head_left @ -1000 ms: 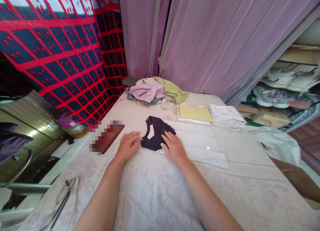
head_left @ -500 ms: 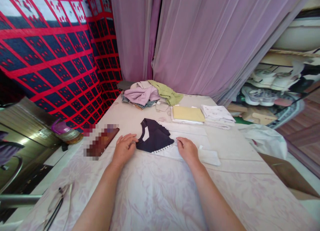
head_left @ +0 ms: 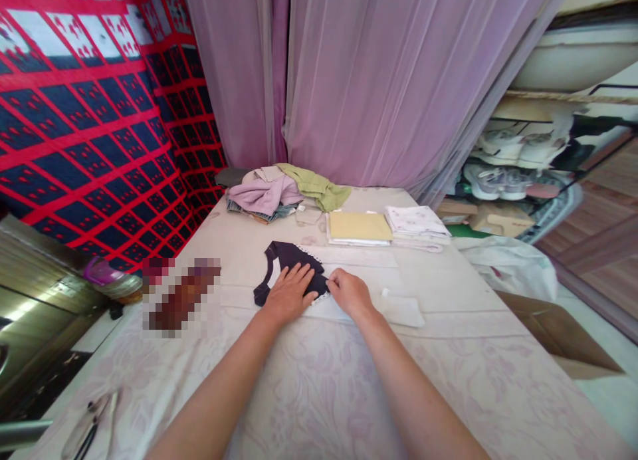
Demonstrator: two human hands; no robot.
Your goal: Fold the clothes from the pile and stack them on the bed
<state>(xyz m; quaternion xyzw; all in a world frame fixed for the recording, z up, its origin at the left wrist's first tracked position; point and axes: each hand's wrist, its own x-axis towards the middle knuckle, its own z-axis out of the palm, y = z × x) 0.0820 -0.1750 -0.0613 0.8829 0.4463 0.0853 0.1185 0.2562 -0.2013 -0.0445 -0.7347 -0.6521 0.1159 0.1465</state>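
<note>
A dark pair of underpants (head_left: 275,248) with pale scalloped edging and a white patch lies spread on white folded cloth (head_left: 369,259) on the table. My left hand (head_left: 290,290) rests flat over its middle, fingers spread, covering part of the dark fabric. At the narrow right end, my right hand (head_left: 349,291) has thumb and forefinger pinched on the underpants' edge. The fingertips of both hands are close together. Just right of my right hand lies a thin white folded piece (head_left: 405,311).
A yellow folded cloth (head_left: 359,227) and a patterned white folded stack (head_left: 417,221) lie behind. Further left is a rumpled clothes pile (head_left: 264,193). A blurred-out reddish object (head_left: 182,297) and glasses (head_left: 92,420) lie left. A cardboard box (head_left: 558,334) stands beyond the table's right edge.
My left hand has moved right, from the underpants' left edge onto their middle, and flattened. My right hand has come left to their narrow end. The camera view has shifted slightly.
</note>
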